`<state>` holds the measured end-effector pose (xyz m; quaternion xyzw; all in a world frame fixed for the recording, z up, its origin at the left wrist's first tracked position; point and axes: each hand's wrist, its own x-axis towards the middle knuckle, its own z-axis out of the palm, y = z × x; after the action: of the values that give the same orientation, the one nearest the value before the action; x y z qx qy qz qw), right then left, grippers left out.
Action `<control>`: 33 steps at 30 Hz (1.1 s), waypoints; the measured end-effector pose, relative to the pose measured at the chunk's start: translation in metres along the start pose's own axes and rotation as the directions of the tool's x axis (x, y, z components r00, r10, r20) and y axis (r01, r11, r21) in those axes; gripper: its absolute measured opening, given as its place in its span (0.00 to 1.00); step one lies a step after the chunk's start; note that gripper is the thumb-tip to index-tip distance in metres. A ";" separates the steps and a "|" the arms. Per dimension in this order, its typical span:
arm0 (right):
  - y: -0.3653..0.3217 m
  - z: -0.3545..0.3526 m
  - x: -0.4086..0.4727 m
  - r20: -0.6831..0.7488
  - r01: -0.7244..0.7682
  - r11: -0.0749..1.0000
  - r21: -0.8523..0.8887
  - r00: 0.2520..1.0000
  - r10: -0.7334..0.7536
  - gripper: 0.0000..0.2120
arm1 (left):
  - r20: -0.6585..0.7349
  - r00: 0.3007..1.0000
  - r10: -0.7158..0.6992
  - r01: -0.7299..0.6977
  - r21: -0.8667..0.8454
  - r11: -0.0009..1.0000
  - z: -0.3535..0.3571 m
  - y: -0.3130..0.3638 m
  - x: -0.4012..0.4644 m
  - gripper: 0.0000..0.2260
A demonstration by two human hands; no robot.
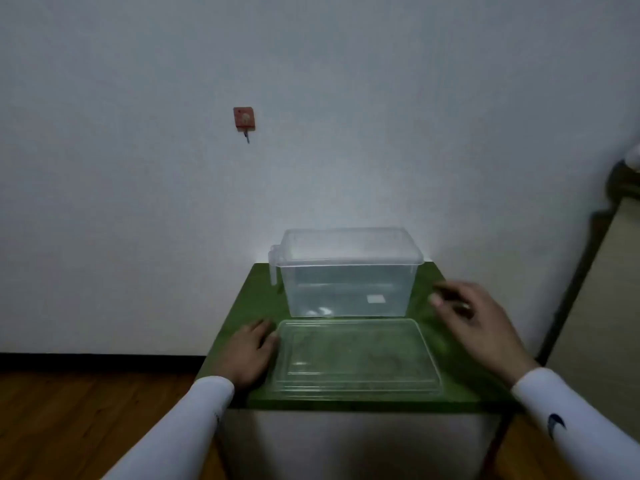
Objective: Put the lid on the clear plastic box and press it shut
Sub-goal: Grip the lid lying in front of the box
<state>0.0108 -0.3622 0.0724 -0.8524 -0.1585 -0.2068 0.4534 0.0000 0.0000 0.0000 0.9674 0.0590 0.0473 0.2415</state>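
Note:
A clear plastic box (346,282) with a handle on its left end stands open-topped at the back of a small green table (457,379). Its clear flat lid (353,358) lies on the table just in front of the box. My left hand (247,355) rests on the table at the lid's left edge, fingertips touching or almost touching the rim. Hovering above the table to the right of the lid and box, my right hand (481,327) is blurred, its fingers apart and holding nothing.
The table stands against a pale wall with a small red hook (243,117) on it. Wooden floor (86,417) lies to the left and below. Dark furniture (620,188) stands at the right edge.

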 end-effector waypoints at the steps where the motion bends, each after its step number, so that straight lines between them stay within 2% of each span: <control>1: 0.008 0.005 -0.005 0.066 -0.046 0.996 -0.082 0.996 0.051 0.28 | -0.007 1.000 0.007 -0.007 -0.019 1.000 0.000 0.003 -0.001 0.24; 4: 0.031 0.023 -0.018 0.258 -0.108 0.954 -0.280 0.949 0.183 0.37 | 0.009 1.000 0.013 -0.013 -0.017 1.000 0.001 0.009 -0.003 0.24; 8: 0.051 0.037 -0.021 0.397 -0.157 0.910 -0.383 0.862 0.315 0.46 | 0.033 0.999 0.012 -0.011 -0.036 0.999 0.005 0.007 -0.002 0.25; 11: 0.059 0.044 -0.025 0.483 -0.114 0.879 -0.462 0.800 0.357 0.52 | 0.045 0.999 0.014 -0.011 -0.078 0.997 0.011 0.005 -0.002 0.26; 15: 0.062 0.049 -0.029 0.532 -0.030 0.845 -0.534 0.765 0.363 0.56 | 0.075 0.996 0.047 -0.042 -0.073 0.996 0.016 0.003 -0.002 0.29; 24: 0.060 0.052 -0.034 0.522 -0.003 0.825 -0.565 0.773 0.360 0.58 | 0.092 0.994 0.060 -0.060 -0.003 0.998 0.025 0.001 -0.001 0.29; 28: 0.053 0.049 -0.037 0.488 -0.053 0.853 -0.520 0.801 0.347 0.57 | 0.072 0.996 0.048 -0.040 -0.118 0.992 0.025 0.001 -0.005 0.30; 33: 0.042 0.048 -0.040 0.431 -0.067 0.875 -0.480 0.850 0.302 0.57 | -0.050 0.995 0.088 -0.097 -0.253 0.963 0.016 0.011 -0.015 0.27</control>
<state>0.0050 -0.3478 -0.0013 -0.9688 -0.1318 0.0325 0.2074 -0.0123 -0.0193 -0.0101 0.9290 0.0118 0.0841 0.3602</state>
